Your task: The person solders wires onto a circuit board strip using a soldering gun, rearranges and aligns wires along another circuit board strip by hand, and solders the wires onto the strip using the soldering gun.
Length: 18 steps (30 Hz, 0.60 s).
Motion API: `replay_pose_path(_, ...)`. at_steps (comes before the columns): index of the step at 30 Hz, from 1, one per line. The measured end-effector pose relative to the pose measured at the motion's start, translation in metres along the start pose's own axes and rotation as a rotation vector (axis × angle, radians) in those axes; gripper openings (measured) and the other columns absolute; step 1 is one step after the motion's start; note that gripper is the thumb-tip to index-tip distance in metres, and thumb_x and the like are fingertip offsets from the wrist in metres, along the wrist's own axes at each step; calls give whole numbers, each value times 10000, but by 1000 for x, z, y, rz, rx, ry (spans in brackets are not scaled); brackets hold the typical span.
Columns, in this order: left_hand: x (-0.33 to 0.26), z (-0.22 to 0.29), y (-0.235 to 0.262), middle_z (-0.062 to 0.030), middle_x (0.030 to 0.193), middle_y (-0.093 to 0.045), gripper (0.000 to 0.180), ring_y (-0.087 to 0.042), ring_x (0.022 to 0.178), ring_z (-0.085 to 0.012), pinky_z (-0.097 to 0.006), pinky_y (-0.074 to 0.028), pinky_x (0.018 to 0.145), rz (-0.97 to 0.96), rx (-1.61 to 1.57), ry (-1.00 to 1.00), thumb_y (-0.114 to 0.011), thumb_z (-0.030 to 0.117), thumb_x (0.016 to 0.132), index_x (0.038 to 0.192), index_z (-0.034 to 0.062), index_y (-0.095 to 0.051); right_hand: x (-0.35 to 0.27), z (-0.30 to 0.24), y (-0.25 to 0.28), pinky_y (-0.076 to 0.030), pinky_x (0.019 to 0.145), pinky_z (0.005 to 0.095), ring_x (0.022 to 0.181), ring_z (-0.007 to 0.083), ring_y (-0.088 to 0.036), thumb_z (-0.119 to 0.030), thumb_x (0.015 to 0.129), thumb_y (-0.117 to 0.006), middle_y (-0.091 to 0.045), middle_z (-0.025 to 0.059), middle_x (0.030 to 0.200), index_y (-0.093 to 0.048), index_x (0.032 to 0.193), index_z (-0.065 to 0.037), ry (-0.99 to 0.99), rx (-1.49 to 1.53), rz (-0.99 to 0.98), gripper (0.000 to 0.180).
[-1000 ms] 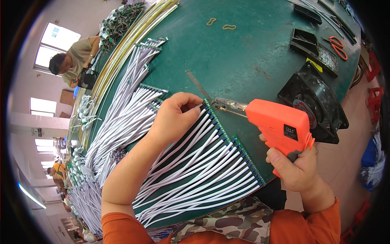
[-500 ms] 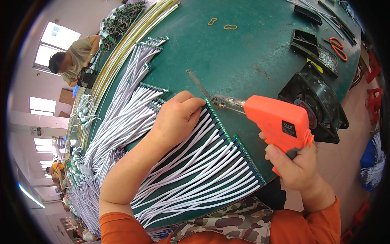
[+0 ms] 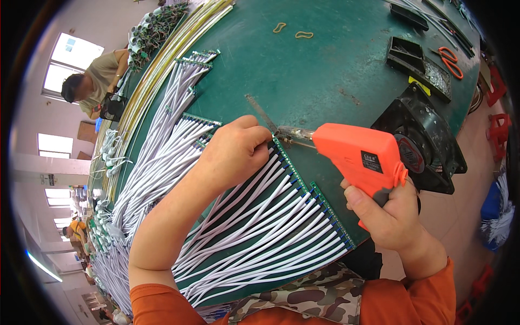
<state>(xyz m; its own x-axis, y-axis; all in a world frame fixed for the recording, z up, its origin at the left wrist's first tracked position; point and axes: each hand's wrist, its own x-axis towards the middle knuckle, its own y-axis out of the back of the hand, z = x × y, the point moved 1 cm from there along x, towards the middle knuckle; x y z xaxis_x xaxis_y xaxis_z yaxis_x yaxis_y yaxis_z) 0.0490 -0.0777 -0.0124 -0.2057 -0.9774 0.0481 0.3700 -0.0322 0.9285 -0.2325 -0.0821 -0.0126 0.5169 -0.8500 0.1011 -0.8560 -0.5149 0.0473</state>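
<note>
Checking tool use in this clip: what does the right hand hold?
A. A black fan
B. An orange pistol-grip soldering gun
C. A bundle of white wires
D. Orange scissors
B: the right hand grips the orange gun, its tip at the strip beside the left hand.

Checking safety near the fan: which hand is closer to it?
Right. The right hand, gripping the orange gun, sits beside the fan; the left hand rests farther away on the wires.
</note>
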Motion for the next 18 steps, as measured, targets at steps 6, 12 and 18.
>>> replay_pose_path(6,3,2,1,-139,823,-624,151,-646,751,-337,-420,-536,695,2,-5,4,-644,35,803,913,21,-746,1,3,-1,-547,678,269,762,98,-631,-71,944,-658,-680,54,938,-635,1120,32,9,-11,2,205)
replay_pose_path(12,6,3,1,-149,820,-635,158,-651,755,-343,-425,-538,696,-22,11,10,-646,39,792,912,13,-746,2,2,-1,-504,647,266,711,93,-602,-83,949,-659,-664,36,856,-626,1065,13,-2,-27,-22,155)
replay_pose_path(18,8,4,2,-154,831,-649,151,-659,764,-347,-421,-544,703,-35,11,37,-650,46,787,900,8,-743,1,3,-1,-492,642,260,691,87,-594,-77,949,-659,-660,25,825,-633,1065,7,68,-75,-2,145)
